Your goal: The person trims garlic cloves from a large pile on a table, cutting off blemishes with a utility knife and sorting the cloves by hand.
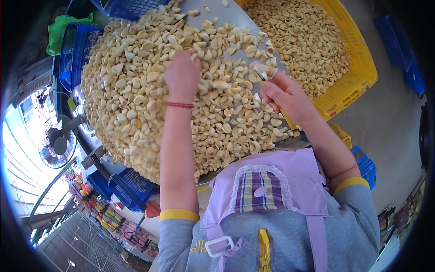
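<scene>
A large heap of pale, peeled clove-like pieces (131, 90) covers the metal table (226, 16). My left hand (182, 72), with a red band at the wrist, reaches into the upper middle of the heap; its fingertips are hidden among the pieces, so its grip cannot be made out. To the right, my right hand (287, 93) is closed over the heap's edge, holding a small knife (262, 72) with its blade toward the pieces. Wrapping shows on one of its fingers.
A yellow crate (358, 68) full of similar pieces stands at the upper right. Blue baskets (68, 59) line the table's left side, with another blue basket (131, 186) at the lower left. A fan (59, 143) stands beyond.
</scene>
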Action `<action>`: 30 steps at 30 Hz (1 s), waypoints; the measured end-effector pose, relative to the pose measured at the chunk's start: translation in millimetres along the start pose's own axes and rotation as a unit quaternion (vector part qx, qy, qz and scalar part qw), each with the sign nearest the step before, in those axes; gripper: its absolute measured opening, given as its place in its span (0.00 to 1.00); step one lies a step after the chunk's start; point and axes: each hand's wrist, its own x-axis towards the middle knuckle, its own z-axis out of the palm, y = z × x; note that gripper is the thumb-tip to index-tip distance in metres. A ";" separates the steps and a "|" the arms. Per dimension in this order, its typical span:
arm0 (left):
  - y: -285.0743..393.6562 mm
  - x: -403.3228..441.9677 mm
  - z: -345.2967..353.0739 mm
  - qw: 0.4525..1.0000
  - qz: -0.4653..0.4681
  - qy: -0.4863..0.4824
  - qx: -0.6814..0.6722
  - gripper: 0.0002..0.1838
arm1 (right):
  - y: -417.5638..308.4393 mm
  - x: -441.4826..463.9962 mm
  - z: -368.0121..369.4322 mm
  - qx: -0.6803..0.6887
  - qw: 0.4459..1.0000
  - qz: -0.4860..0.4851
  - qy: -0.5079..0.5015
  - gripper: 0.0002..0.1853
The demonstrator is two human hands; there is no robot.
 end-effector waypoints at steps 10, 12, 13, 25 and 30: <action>24.5 -60.7 -18.5 0.614 -0.115 -0.145 -0.767 0.08 | 9.8 -9.7 0.5 -0.148 0.982 -0.116 0.018 0.25; 32.9 -77.4 -15.6 0.572 -0.116 -0.133 -0.801 0.07 | 15.6 -7.1 8.2 -0.200 0.964 -0.176 0.005 0.27; 36.4 -85.0 -13.0 0.565 -0.116 -0.122 -0.808 0.07 | 14.1 -6.3 13.1 -0.231 0.952 -0.203 0.001 0.27; 41.1 -121.7 -18.4 0.603 -0.061 -0.093 -0.790 0.12 | 3.8 -21.4 25.1 -0.277 0.943 -0.151 -0.103 0.31; 41.7 -123.6 -21.2 0.623 -0.038 -0.091 -0.776 0.12 | 2.3 -25.9 20.4 -0.334 0.930 -0.085 -0.128 0.32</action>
